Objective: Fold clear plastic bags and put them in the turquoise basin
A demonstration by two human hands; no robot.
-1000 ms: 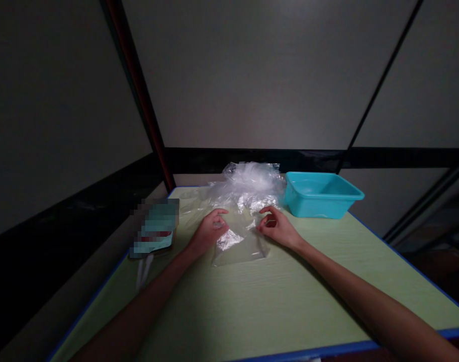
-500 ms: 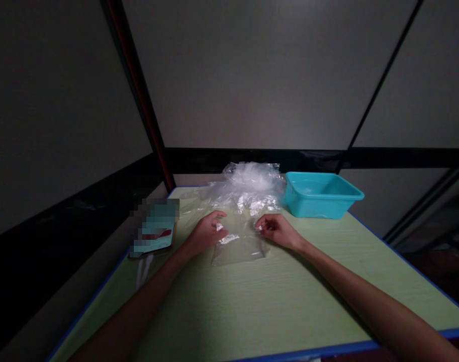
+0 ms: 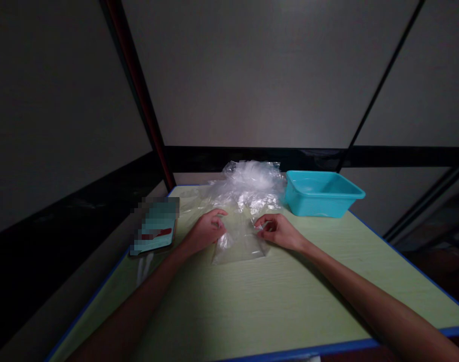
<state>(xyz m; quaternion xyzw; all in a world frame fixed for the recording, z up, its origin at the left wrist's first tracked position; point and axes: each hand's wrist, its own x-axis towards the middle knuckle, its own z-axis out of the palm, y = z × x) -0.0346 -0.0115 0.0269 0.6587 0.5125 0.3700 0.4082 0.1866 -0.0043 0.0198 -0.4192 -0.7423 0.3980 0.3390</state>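
Observation:
A clear plastic bag (image 3: 240, 245) lies flat on the pale green table (image 3: 252, 301), its far edge lifted between my two hands. My left hand (image 3: 205, 231) has curled fingers pinching the bag's upper left edge. My right hand (image 3: 278, 230) pinches the upper right edge with thumb and fingertips. Just beyond the hands sits a crumpled heap of clear plastic bags (image 3: 248, 186).
A turquoise plastic tub (image 3: 322, 192) stands at the back right of the table. A blurred teal object (image 3: 156, 226) with a white cord (image 3: 143, 266) lies at the table's left edge. Dark walls and slanted poles surround the table.
Both hands have closed on the bag's far edge and drawn slightly together; the crinkled part under my left hand has shifted.

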